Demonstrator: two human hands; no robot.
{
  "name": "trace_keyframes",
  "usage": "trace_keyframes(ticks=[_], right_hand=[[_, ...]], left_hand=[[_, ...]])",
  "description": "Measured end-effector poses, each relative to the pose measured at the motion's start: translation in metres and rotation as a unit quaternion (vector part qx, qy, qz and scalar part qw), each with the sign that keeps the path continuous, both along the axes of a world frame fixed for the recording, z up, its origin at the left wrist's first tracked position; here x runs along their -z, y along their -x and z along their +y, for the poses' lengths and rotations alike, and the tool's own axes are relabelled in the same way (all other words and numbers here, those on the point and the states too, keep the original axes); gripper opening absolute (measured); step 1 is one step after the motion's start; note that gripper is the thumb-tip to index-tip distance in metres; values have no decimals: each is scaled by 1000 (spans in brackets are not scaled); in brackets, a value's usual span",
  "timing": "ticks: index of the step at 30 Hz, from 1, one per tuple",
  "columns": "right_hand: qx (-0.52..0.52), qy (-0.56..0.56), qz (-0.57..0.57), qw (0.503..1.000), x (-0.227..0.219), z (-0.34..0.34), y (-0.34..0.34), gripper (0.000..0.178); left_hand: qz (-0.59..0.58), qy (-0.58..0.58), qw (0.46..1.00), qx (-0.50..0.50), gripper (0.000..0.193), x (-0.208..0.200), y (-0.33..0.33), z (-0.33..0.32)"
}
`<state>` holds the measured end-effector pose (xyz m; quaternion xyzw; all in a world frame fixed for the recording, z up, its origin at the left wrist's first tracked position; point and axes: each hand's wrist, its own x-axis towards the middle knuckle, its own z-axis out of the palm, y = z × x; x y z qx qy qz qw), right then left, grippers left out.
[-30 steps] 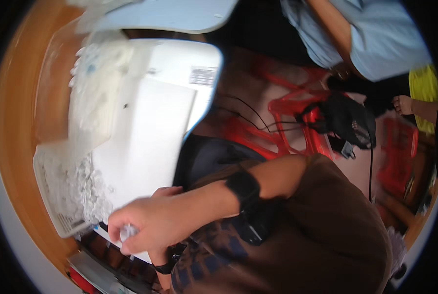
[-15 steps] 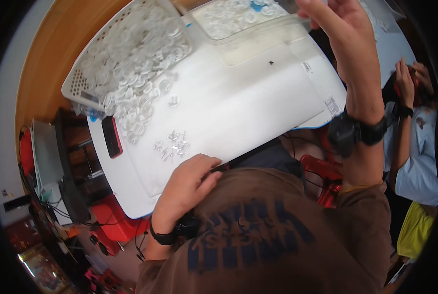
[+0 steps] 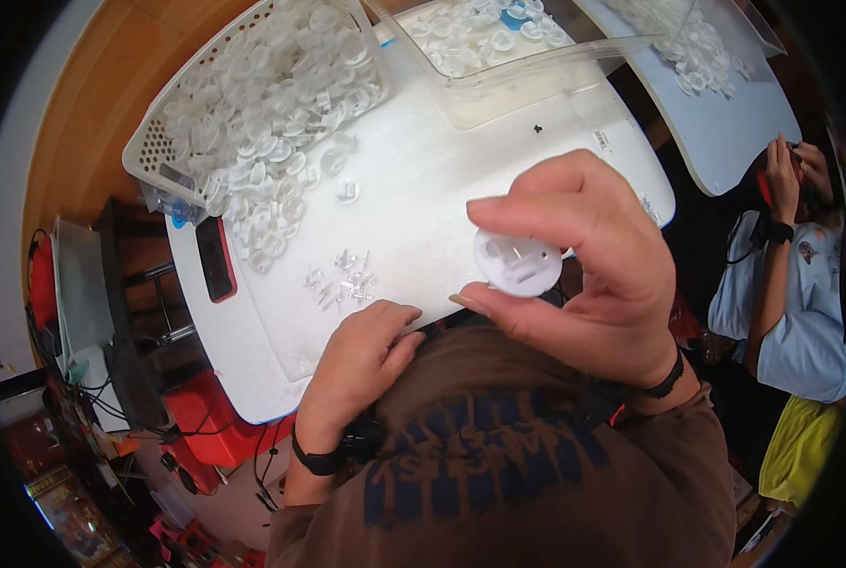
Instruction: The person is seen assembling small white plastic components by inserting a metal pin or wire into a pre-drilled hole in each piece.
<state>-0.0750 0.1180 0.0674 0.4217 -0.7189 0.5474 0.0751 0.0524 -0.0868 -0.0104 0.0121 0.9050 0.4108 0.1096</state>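
Note:
My right hand (image 3: 593, 270) is raised over the table's near edge, thumb and fingers pinching a round white plastic piece (image 3: 516, 263) by its rim. Slots and raised parts show on the face of that piece. My left hand (image 3: 364, 364) rests at the table's near edge with nothing seen in it, its fingers extended. Just beyond it lies a small heap of clear plastic pins (image 3: 345, 279). A large pile of round translucent plastic pieces (image 3: 262, 133) spills from a white perforated basket (image 3: 148, 156) onto the white table (image 3: 423, 218).
A clear bin (image 3: 451, 90) with more white pieces stands at the back. A dark phone-like slab (image 3: 214, 260) lies at the left edge. On the right, another person's hands (image 3: 790, 170) are beside a second table (image 3: 735, 142) bearing more white pieces.
My right hand has come down and inward from above the bin at the upper right, and now shows the round white piece in its pinch. My left hand stays nearly still.

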Motion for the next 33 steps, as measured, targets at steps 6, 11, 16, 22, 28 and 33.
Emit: trace_keyframes(ticks=[6,11,16,22,28,33], right_hand=[[11,7,17,1000,8,8,-3,48],[29,10,37,999,8,14,-3,48],[26,9,54,998,7,15,2,49],[173,-29,70,982,-7,17,73,28],[420,-172,194,870,-12,-15,115,59],[101,-31,281,954,41,-66,57,23]], left_hand=[[7,13,999,35,21,-1,5,8],[15,24,998,60,20,3,5,13],[22,16,997,70,18,3,4,14],[25,25,997,73,22,3,-3,6],[42,27,998,-44,19,7,-19,-12],[99,6,966,-241,11,17,-24,-38]])
